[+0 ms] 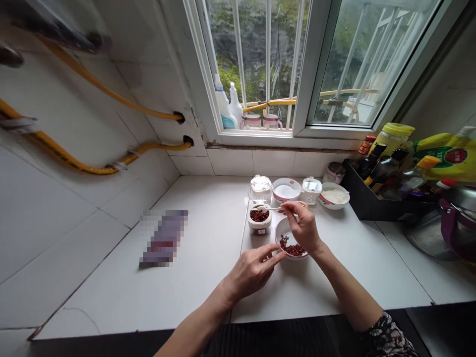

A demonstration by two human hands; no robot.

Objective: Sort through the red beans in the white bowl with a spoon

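Note:
My right hand (pixel 303 225) is closed on the handle of a small white spoon (pixel 273 208). The spoon's tip reaches over an open clear jar (pixel 259 227) with a white rim, filled with reddish-brown peppercorn-like grains. Close by on the right stands a white bowl (pixel 279 229) with a pink rim, partly behind my right hand; similar grains (pixel 293 248) lie in it. My left hand (pixel 251 270) holds the bowl's near left rim with its fingertips; its thumb is mostly hidden.
Behind are a bowl of white granules (pixel 286 190), a lidded clear jar (pixel 311 188), another clear container (pixel 260 187) and a bowl of pale contents (pixel 333 195). A black box of bottles (pixel 372 203) and a metal pot (pixel 461 223) stand right. A blurred purple packet (pixel 165 238) lies left.

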